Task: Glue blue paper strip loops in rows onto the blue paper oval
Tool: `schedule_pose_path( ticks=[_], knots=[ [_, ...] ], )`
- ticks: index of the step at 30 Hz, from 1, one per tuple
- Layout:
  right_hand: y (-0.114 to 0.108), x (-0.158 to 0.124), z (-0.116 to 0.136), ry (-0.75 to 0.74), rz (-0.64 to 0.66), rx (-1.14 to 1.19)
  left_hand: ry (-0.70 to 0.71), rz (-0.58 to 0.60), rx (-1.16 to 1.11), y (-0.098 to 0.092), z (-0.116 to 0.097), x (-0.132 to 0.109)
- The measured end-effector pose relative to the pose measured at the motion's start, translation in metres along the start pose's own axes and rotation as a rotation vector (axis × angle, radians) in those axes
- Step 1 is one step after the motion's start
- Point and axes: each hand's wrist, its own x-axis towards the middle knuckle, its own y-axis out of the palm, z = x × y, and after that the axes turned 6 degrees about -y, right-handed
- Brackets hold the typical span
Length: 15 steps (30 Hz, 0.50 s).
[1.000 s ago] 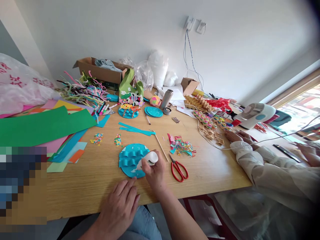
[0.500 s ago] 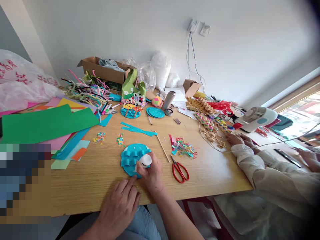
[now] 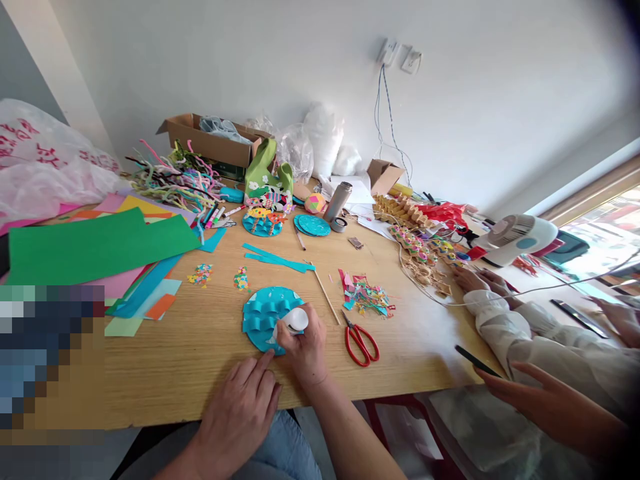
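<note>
A round blue paper disc (image 3: pixel 253 307) lies on the table before me, with rows of raised, curled blue strips across it. My right hand (image 3: pixel 304 343) grips a small white bottle, apparently glue (image 3: pixel 297 320), tilted over the disc's lower right part. White smears show on the disc near the bottle's lower end, though the tip itself is hard to make out. My left hand (image 3: pixel 245 400) rests at the table's near edge with fingers stretched out. Its index fingertip touches the disc's lower rim or lies right beside it. Red-handled scissors (image 3: pixel 362 343) lie right of my right hand.
Behind the disc are blue strips (image 3: pixel 275 259), confetti piles (image 3: pixel 241 278), a thin stick (image 3: pixel 327 298) and paper scraps (image 3: pixel 367 293). Coloured sheets (image 3: pixel 100 243) cover the left side. A steel flask (image 3: pixel 339 202) stands farther back. At right, another person's hand (image 3: pixel 545 400) holds a dark phone (image 3: pixel 477 361).
The white bottle and my right hand have shifted slightly right over the disc. Another person's hand with a dark phone has come into view at the lower right. My left hand stays put.
</note>
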Motion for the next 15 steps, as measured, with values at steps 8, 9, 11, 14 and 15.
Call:
schedule_pose_path(
  ticks=[8,9,11,14,15],
  knots=[
    [-0.002,0.002,0.001,0.082,-0.076,0.073,0.013,-0.006,0.006,-0.001,0.0,0.0],
    [-0.003,0.003,0.002,0.109,-0.091,0.098,0.009,-0.006,0.004,-0.001,0.0,0.0],
    [-0.004,0.005,0.007,0.149,-0.092,0.153,0.004,-0.003,0.0,-0.001,0.0,0.0],
    [-0.002,0.008,0.014,0.142,-0.028,0.203,0.001,-0.005,-0.013,-0.001,0.0,0.0],
    [-0.001,0.009,0.015,0.13,-0.001,0.201,-0.002,-0.005,-0.018,-0.002,-0.001,0.001]
  ],
)
